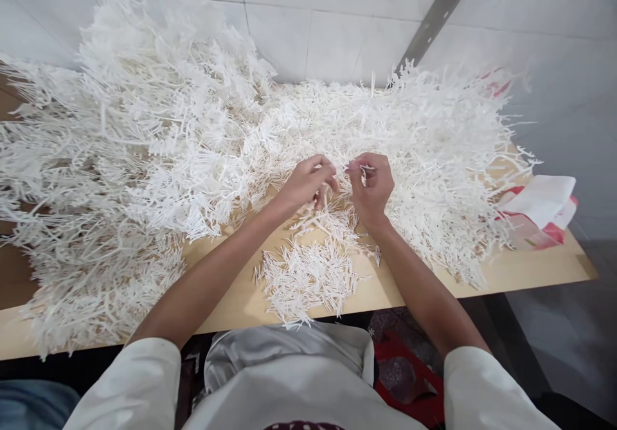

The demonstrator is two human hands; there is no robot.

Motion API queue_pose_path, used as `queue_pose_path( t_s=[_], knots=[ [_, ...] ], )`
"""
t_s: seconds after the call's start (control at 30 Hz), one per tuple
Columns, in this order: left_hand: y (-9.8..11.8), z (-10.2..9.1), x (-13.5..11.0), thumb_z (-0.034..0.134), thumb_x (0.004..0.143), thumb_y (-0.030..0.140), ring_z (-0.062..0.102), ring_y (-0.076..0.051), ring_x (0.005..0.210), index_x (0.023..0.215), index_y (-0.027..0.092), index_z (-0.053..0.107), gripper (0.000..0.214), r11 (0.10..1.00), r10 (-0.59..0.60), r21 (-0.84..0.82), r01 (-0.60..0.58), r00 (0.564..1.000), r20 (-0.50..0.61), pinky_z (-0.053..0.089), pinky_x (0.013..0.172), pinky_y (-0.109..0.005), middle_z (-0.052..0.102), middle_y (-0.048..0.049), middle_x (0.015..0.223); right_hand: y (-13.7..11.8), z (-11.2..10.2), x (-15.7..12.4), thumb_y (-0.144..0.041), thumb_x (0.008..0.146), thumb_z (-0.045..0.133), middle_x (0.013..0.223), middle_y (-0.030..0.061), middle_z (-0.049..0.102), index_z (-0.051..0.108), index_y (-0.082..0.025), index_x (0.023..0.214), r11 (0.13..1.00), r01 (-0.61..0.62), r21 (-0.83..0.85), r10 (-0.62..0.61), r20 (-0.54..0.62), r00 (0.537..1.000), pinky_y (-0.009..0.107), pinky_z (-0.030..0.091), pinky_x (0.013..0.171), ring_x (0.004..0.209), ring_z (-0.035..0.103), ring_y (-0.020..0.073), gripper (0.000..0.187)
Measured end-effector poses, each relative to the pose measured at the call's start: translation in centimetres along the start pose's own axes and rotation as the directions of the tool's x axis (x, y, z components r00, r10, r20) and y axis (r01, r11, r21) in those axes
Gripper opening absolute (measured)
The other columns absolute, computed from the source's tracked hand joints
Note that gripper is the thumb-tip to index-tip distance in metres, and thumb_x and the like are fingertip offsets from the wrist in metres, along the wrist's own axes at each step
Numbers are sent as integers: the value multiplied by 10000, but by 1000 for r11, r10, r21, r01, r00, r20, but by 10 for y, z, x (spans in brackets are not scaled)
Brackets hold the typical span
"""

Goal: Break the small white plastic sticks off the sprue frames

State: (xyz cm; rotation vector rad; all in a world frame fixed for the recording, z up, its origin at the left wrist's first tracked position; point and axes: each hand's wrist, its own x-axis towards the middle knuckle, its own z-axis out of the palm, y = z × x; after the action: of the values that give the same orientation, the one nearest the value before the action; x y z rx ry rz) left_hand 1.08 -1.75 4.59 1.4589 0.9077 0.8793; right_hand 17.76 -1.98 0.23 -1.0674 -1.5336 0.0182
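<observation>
At three o'clock from the loose left hand [311,182], a white strip [367,168], lying nine-to-three, is pinched by the right hand [375,186].

Bright, soft light; faint shadows; edges stretched; upper-left strands [159,63] perhaps blurred.

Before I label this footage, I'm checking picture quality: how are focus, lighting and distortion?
Head view: left hand and right hand fairly clear; white pile hazy along its upper edge, strands merging; table well lit, darkness beneath it; white sleeves seemingly stretched toward the lower corners.
</observation>
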Motion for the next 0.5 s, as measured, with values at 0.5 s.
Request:
queue_pose_path(
  t_s=[0.5],
  knots=[
    [-37, 4, 1, 391, 962, 565, 430, -58, 460, 1091, 252, 531, 366, 963, 228, 219, -156, 906, -356, 355, 447, -234, 622, 12, 746, -9, -3, 2, -160, 848, 550, 843, 21, 616, 550, -223, 854, 977, 210, -34, -188, 322, 928, 314, 501, 668, 745, 577, 138, 64]
  ],
)
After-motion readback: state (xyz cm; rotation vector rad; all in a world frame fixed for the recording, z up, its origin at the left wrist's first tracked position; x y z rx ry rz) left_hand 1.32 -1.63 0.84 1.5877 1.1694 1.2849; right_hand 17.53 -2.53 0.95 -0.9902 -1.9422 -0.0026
